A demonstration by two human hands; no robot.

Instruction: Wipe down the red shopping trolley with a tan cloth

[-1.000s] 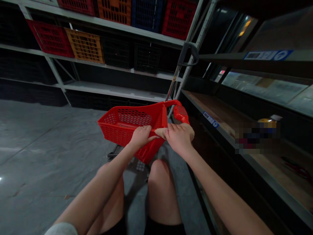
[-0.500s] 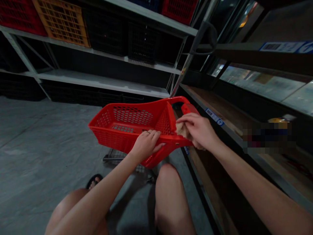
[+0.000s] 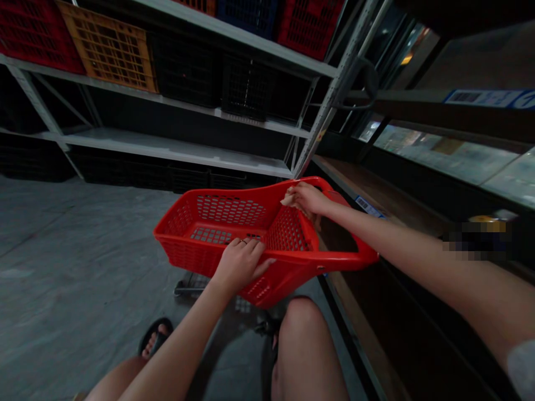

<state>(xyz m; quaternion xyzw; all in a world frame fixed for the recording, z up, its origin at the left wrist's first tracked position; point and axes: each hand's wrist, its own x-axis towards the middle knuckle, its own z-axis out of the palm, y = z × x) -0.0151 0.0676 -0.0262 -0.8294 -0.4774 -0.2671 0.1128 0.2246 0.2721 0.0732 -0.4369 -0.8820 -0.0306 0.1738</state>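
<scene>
A red plastic shopping cart (image 3: 217, 250) stands in front of me, its basket walls pierced with holes. My left hand (image 3: 242, 259) is closed over the near rim of the basket, fingers inside and thumb outside. At the far side of the handle-end panel, my right hand (image 3: 307, 197) grips a crumpled beige cloth (image 3: 288, 199) against the upper edge. Part of the cloth hangs down behind that panel. The cart's handle frame (image 3: 351, 259) passes beneath my right forearm. Nothing lies in the visible part of the basket.
White metal shelving (image 3: 179, 150) runs along the back, bearing a yellow crate (image 3: 111, 47), a red crate (image 3: 309, 28) and black crates. Close on the right is a wooden-board shelf (image 3: 355, 181) with blue-edged labels. My knees and sandalled foot (image 3: 154, 337) are below the cart.
My right hand has moved with the cloth from the near handle corner to the far side of the end panel. My left hand still holds the near rim.
</scene>
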